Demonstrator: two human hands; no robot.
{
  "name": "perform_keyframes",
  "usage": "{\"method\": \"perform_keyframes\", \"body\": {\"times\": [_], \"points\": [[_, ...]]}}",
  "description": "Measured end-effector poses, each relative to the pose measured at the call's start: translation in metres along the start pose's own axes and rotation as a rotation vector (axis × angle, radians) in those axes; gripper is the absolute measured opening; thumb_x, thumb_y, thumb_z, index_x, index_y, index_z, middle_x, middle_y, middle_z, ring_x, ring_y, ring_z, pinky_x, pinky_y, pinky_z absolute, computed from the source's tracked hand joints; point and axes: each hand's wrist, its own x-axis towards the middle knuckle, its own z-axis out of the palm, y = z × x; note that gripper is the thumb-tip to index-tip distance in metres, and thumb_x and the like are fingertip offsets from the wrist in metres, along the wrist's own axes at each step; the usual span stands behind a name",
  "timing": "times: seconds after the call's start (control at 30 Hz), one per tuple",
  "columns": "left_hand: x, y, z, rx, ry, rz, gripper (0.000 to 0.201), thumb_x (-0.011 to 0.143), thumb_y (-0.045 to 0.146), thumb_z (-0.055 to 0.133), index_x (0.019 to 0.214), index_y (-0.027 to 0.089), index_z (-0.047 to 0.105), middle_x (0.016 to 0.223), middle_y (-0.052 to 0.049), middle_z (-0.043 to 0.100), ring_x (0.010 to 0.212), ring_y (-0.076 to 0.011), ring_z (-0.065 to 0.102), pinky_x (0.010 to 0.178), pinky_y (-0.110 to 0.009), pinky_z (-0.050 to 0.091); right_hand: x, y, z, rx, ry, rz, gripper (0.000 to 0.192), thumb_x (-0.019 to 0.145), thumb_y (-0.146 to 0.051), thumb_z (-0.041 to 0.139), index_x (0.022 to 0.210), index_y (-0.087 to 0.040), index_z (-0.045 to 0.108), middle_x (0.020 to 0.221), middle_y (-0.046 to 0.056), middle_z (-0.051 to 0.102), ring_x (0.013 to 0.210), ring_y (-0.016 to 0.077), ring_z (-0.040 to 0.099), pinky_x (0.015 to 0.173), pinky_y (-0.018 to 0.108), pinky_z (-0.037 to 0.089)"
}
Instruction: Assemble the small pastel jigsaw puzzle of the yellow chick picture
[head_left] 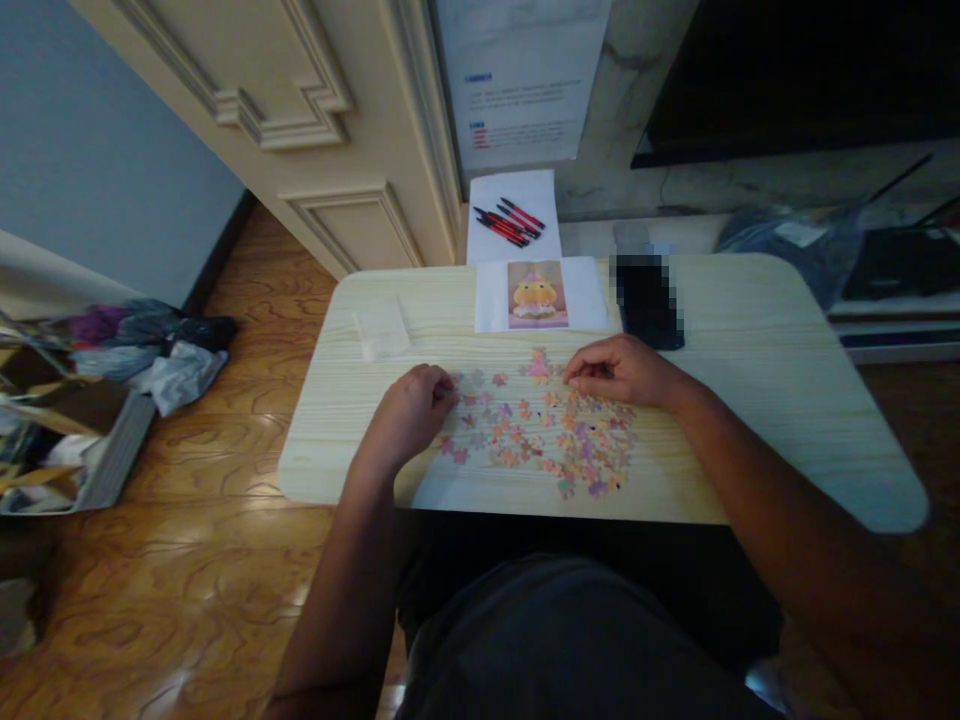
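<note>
The desk (750, 400) is a pale wood-grain top with rounded corners, standing on a glossy wooden floor (187, 560). Loose puzzle pieces (540, 435) in pink, orange and purple lie scattered on its near middle, with a printed picture sheet (537, 294) of a yellow figure at the far edge, a dark flat object (649, 305) just right of it and a small clear bag (381, 328) to the left. Both hands rest on the desk at the edges of the pieces.
</note>
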Motion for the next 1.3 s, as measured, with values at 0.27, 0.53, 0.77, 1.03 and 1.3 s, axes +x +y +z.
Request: {"method": "perform_keyframes", "body": {"times": [0.27,0.53,0.77,1.03,1.3], "points": [[-0.007,-0.010,0.006,0.017,0.059,0.112,0.007,0.097,0.017,0.064,0.099,0.020,0.070,0.102,-0.009,0.074,0.094,-0.0254,0.071,0.090,-0.039,0.060,0.000,-0.002,-0.001,-0.011,0.002,-0.033,0.025,0.096,-0.044,0.077,0.095,-0.020,0.087,0.076,0.002,0.077,0.062,0.0145,0.060,0.062,0.029,0.039],[-0.012,-0.015,0.010,-0.019,0.115,0.158,0.006,0.096,0.016,0.064,0.098,0.021,0.066,0.103,-0.008,0.072,0.095,-0.0248,0.070,0.088,-0.039,0.058,0.000,-0.003,-0.001,-0.016,0.002,-0.039,0.025,0.096,-0.043,0.077,0.094,-0.019,0.086,0.073,0.001,0.075,0.061,0.0132,0.058,0.061,0.028,0.038],[-0.015,-0.013,0.009,-0.101,0.117,0.090,0.007,0.095,0.017,0.066,0.099,0.021,0.069,0.093,-0.005,0.072,0.088,-0.0222,0.069,0.082,-0.034,0.058,0.001,-0.002,-0.001,-0.034,0.008,-0.052,0.025,0.096,-0.042,0.076,0.094,-0.020,0.086,0.075,0.001,0.077,0.062,0.0135,0.059,0.061,0.029,0.038],[-0.014,-0.021,0.017,-0.403,0.099,0.082,0.014,0.093,0.032,0.071,0.089,0.018,0.074,0.081,-0.003,0.072,0.073,-0.0166,0.065,0.065,-0.026,0.052,0.001,-0.001,0.000,-0.022,0.009,-0.041,0.027,0.096,-0.044,0.077,0.093,-0.018,0.086,0.073,0.001,0.076,0.060,0.0128,0.058,0.059,0.028,0.037],[-0.018,-0.010,0.009,-0.620,0.110,0.077,0.014,0.086,0.029,0.082,0.084,0.017,0.074,0.082,-0.003,0.071,0.074,-0.0140,0.065,0.059,-0.020,0.052,0.001,0.001,0.000,-0.018,0.019,-0.060,0.023,0.096,-0.040,0.078,0.095,-0.019,0.087,0.075,0.001,0.078,0.061,0.0126,0.059,0.060,0.028,0.037]]}}
